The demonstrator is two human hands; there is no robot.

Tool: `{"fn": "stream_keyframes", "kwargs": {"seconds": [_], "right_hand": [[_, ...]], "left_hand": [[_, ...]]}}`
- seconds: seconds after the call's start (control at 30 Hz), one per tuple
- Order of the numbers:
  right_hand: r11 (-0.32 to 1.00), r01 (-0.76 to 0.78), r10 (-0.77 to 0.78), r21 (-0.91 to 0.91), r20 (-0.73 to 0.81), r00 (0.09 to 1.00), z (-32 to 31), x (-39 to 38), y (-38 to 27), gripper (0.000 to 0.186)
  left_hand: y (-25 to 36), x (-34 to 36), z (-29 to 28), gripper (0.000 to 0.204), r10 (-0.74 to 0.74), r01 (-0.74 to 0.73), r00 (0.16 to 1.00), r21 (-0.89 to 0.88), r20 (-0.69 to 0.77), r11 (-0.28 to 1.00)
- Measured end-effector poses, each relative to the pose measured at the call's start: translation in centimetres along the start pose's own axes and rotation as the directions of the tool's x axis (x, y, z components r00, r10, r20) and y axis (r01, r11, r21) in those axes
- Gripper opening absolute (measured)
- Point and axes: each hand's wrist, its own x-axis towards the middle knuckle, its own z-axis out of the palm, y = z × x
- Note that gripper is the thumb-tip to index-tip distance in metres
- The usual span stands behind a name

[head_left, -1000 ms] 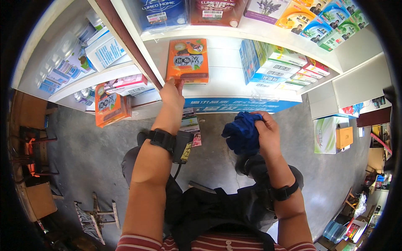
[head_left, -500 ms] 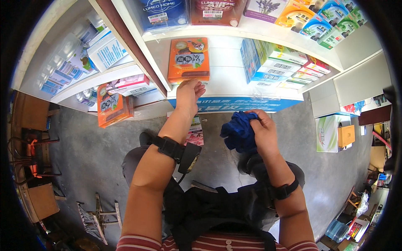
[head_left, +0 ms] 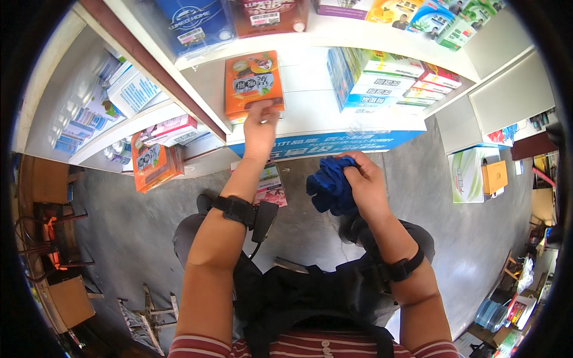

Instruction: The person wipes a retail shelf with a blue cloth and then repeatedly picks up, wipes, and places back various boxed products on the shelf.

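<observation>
My left hand (head_left: pixel 261 126) reaches to the orange box (head_left: pixel 253 82), which lies on the white shelf. Its fingers are slightly blurred and rest against the near end of the box, without wrapping round it. In front of the shelf, my right hand (head_left: pixel 365 182) pinches a crumpled dark blue cloth (head_left: pixel 330 186), which hangs in the air over the floor.
Stacked cartons (head_left: pixel 382 83) stand to the right on the same shelf. Another orange box (head_left: pixel 154 162) sits on the left shelving. A pink leaflet-like pack (head_left: pixel 270 190) is below the shelf edge. A white-green carton (head_left: pixel 467 176) stands at the right.
The view has shifted, so the shelf sits further left. My left hand has come up onto the near end of the orange box. The blue cloth is still in my right hand.
</observation>
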Motion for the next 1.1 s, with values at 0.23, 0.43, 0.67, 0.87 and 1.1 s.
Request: {"fn": "stream_keyframes", "kwargs": {"seconds": [0.23, 0.43, 0.67, 0.87, 1.1], "right_hand": [[0.997, 0.018, -0.017, -0.08, 0.018, 1.0, -0.2, -0.1, -0.1, 0.02], [0.989, 0.092, -0.094, -0.113, -0.011, 0.996, -0.6, -0.1, 0.3, 0.018], [0.969, 0.148, -0.147, -0.199, 0.017, 0.989, -0.8, -0.3, 0.3, 0.018], [0.959, 0.105, -0.081, -0.265, 0.101, 0.992, -0.7, -1.3, -0.4, 0.021], [0.922, 0.146, -0.127, -0.359, 0.076, 0.989, -1.9, -1.6, -1.8, 0.023]], "left_hand": [[-0.2, -1.4, 0.8, 0.044, 0.279, -0.546, 0.825, 0.819, 0.491, 0.174], [-0.3, -1.5, 0.5, 0.046, 0.269, -0.527, 0.837, 0.834, 0.476, 0.163], [3.0, -3.0, 3.5, 0.033, 0.196, -0.36, 0.895, 0.389, 0.401, 0.848], [9.7, 1.2, 8.9, 0.05, 0.074, -0.142, 0.912, 0.143, 0.403, 0.979], [13.3, 4.0, 16.6, 0.067, -0.079, 0.076, 0.988, 0.025, 0.135, 0.997]]}}
